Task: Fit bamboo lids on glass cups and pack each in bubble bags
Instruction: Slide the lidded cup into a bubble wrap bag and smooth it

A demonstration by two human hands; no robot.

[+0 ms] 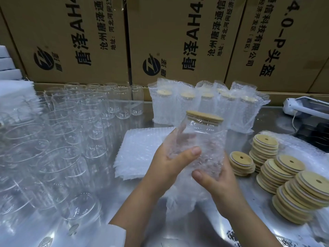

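Two hands share the load in the head view: the left hand (170, 163) wraps thumb and fingers round the glass cup (201, 132), and the right hand (213, 180), just below and nearer the body, clasps the bubble bag (204, 157) round the cup's base. The bamboo lid (204, 116) sits on the rim above both grips, tilted with the cup. The cup is held clear of the table (258, 198), its lower body inside the bag. Slack bag material hangs beneath the grips. The bag mouth's height on the wall is uncertain, since film and glass are both clear. Judged step: bagging, lid already fitted. The next move calls for drawing the bag up past the lid while the left hand steadies the cup, then standing it among the packed cups (162, 107) beyond the grip. Flat spare bags (140, 152) lie just outboard of the left hand. Bare cups (80, 122) stand further that way. Loose lids (277, 173) are stacked outboard of the right hand.
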